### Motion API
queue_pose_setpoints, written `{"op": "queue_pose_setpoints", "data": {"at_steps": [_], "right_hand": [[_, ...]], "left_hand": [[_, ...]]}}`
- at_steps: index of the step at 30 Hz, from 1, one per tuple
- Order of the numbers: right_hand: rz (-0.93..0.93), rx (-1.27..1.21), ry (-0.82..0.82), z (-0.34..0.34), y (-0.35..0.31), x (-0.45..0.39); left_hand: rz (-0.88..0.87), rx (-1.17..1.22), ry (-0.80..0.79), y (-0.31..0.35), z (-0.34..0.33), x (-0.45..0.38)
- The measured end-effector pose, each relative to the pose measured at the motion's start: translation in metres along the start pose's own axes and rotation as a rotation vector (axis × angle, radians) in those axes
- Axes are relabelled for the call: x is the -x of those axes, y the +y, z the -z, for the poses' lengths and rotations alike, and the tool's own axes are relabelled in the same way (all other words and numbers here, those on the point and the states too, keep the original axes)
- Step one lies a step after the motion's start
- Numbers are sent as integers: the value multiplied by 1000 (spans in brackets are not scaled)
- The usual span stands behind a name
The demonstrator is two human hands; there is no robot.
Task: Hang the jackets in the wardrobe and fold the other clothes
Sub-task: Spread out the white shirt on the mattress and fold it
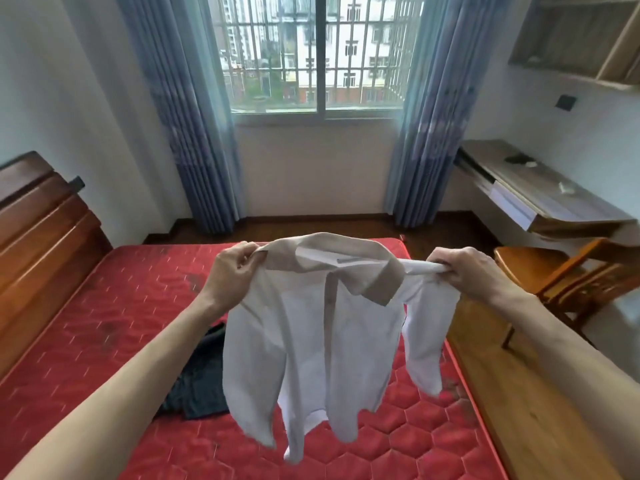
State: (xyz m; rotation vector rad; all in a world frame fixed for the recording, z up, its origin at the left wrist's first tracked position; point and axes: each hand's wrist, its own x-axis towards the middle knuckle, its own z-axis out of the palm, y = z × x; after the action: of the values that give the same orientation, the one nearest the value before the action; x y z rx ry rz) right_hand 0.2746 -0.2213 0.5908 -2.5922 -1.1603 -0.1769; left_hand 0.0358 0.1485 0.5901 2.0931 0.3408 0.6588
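A small white shirt (322, 344) with a beige collar hangs in the air over the red mattress (104, 306). My left hand (233, 271) grips its left shoulder by the collar. My right hand (464, 268) pinches the other shoulder, where the fabric is bunched. The sleeves and hem dangle free above the bed. A dark garment (199, 379) lies crumpled on the mattress, partly hidden behind the shirt and my left forearm.
A wooden headboard (38, 237) stands at the left. A wooden chair (568, 275) and a wall desk (540, 192) are at the right, with wood floor beside the bed. Ahead are a barred window (311, 53) and blue curtains.
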Motion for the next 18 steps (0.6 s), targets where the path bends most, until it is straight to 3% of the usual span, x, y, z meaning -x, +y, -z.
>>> {"op": "queue_pose_setpoints", "data": {"at_steps": [6, 9, 14, 18], "right_hand": [[-337, -499, 160, -9, -6, -23], [-311, -629, 284, 1, -11, -36], [30, -259, 383, 47, -2, -52], [128, -106, 537, 76, 4, -77]], "left_hand": [[44, 4, -4, -14, -5, -22], [-18, -109, -30, -12, 3, -41], [-131, -668, 86, 1, 43, -69], [-273, -717, 98, 14, 50, -92]]}}
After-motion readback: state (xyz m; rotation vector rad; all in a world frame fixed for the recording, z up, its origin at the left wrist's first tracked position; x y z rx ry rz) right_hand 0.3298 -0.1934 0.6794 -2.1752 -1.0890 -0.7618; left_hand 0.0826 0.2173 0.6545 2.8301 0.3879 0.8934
